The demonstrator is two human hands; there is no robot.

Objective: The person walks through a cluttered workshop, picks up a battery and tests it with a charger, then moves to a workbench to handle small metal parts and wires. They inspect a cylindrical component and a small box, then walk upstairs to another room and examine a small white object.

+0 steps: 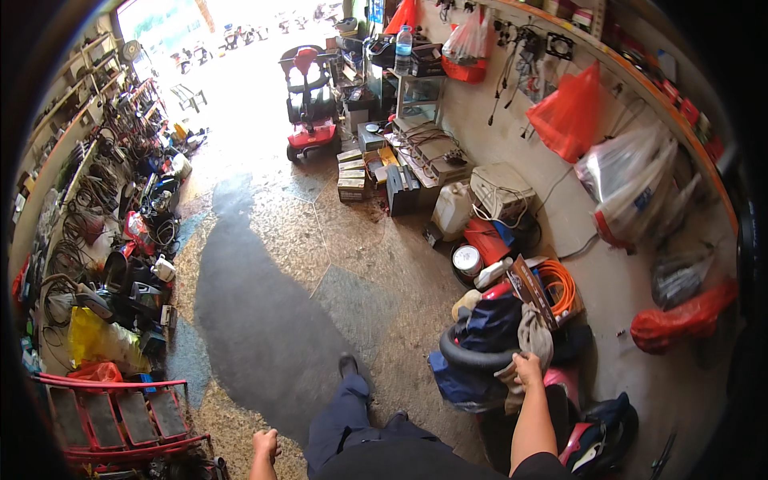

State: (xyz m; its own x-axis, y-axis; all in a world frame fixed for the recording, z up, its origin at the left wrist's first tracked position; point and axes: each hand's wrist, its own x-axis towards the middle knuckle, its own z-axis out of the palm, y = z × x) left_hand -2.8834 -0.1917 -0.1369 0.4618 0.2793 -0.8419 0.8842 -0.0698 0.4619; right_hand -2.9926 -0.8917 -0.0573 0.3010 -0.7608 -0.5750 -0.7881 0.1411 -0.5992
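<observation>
My right hand [526,368] reaches out to a heap on the right, its fingers closed on a greyish-beige cloth [536,334]. The cloth hangs above and below the hand and has a glove-like look, but I cannot tell for sure. Beside it a thick black tube [472,357] curves over a dark blue bag [448,382]. Low in the picture, my left hand [266,445] hangs beside my leg with its fingers curled. Nothing shows in that hand, and no object touches it.
Behind the cloth stand a box [531,290], a coiled orange hose [560,290] and a white-lidded tub [466,260]. A red ramp-like frame [120,416] lies at lower left. Tangled parts [104,208] line the left wall. A red mobility scooter [310,132] stands farther off.
</observation>
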